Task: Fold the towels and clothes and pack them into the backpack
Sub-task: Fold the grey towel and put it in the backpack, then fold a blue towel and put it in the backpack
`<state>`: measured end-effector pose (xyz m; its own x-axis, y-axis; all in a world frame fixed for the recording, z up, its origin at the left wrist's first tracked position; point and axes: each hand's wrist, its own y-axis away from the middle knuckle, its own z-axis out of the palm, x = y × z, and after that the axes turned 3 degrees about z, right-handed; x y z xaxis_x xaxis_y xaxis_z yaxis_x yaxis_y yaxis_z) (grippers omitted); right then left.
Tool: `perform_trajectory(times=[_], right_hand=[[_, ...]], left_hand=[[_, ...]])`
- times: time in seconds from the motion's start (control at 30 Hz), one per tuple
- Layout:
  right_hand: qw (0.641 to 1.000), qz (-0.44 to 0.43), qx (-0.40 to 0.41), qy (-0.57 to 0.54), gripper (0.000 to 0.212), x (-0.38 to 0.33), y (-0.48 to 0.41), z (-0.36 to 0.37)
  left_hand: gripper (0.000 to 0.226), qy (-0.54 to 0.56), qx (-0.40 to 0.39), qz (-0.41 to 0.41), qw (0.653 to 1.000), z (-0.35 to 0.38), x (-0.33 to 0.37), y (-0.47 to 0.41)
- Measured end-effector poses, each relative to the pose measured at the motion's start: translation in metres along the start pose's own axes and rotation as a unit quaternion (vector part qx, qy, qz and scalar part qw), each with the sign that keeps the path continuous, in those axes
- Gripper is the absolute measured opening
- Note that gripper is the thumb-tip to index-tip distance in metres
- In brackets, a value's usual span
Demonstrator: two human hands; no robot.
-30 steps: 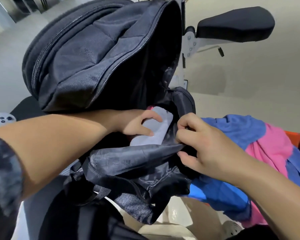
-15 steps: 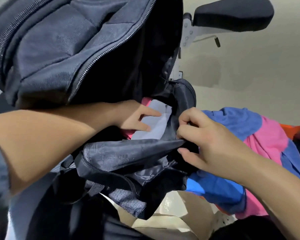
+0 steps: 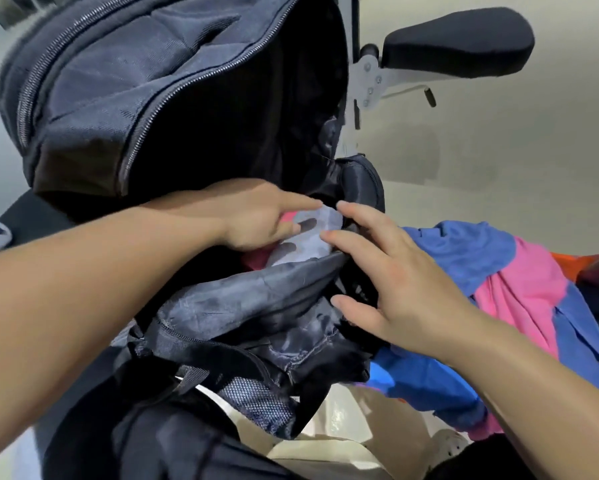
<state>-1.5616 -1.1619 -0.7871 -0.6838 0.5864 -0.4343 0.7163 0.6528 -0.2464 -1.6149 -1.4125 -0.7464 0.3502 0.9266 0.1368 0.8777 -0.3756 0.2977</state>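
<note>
**Pale towel being fed into the backpack mouth**

Backpack [image 3: 145,98] fills 11 o'clock, flap thrown back, mouth gaping at centre. Left hand [image 3: 253,216] reaches in from 9 o'clock and pinches the pale towel [image 3: 320,220], thumb on top, fingers behind the thin cloth, likely steering it down inside. Towel sits in the mouth, on a pink cloth [image 3: 256,259] already in there. Right hand [image 3: 405,275] enters from 4 o'clock, fingers spread and straight. Its tips touch the towel and the lining rim, probably holding the opening wide. Blue-and-pink clothes [image 3: 492,271] are heaped at 3 o'clock, unpacked, near for the next grab. Chair armrest [image 3: 457,39] at 1 o'clock.
</note>
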Motion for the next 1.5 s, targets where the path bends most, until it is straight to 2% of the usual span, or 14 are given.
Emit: perform_trajectory(times=[0.1, 0.17, 0.27, 0.37, 0.43, 0.5, 0.63, 0.9, 1.17, 1.33, 1.5], right_hand=[[0.999, -0.004, 0.032, 0.015, 0.084, 0.002, -0.009, 0.006], [0.998, 0.012, 0.049, 0.027, 0.099, 0.006, -0.014, 0.014], [0.992, 0.091, 0.088, 0.01, 0.126, 0.009, -0.018, 0.03], [0.976, 0.198, 0.085, 0.041, 0.144, 0.006, -0.021, 0.043], [0.967, 0.246, 0.06, 0.008, 0.152, 0.005, -0.025, 0.05], [0.963, 0.257, 0.042, -0.067, 0.157, 0.005, -0.033, 0.056], [0.956, 0.248, 0.002, -0.158, 0.164, 0.002, -0.057, 0.069], [0.963, 0.198, -0.018, -0.184, 0.159, -0.019, -0.127, 0.104], [0.978, 0.144, -0.043, -0.145, 0.144, -0.069, -0.218, 0.155], [0.976, 0.14, -0.102, -0.134, 0.137, -0.09, -0.253, 0.169], [0.978, 0.111, -0.114, -0.136, 0.12, -0.074, -0.249, 0.153]], left_hand=[[0.044, 0.145, 0.136, -0.037, 0.979, -0.02, 0.023, 0.041], [0.051, 0.192, 0.216, -0.04, 0.956, -0.021, 0.046, 0.07], [0.073, 0.082, 0.241, -0.02, 0.967, -0.003, 0.071, 0.088], [0.07, -0.08, 0.261, -0.002, 0.962, 0.025, 0.072, 0.081], [0.06, -0.104, 0.283, 0.019, 0.953, 0.036, 0.066, 0.076], [0.054, -0.1, 0.291, 0.025, 0.951, 0.037, 0.056, 0.075], [0.053, -0.076, 0.264, -0.033, 0.961, 0.024, 0.036, 0.075], [0.053, -0.042, 0.255, -0.11, 0.96, 0.008, -0.039, 0.085], [0.051, -0.052, 0.25, -0.198, 0.946, -0.001, -0.148, 0.118], [0.051, -0.1, 0.231, -0.248, 0.935, 0.003, -0.171, 0.128], [0.05, -0.108, 0.249, -0.242, 0.931, 0.004, -0.159, 0.125]])
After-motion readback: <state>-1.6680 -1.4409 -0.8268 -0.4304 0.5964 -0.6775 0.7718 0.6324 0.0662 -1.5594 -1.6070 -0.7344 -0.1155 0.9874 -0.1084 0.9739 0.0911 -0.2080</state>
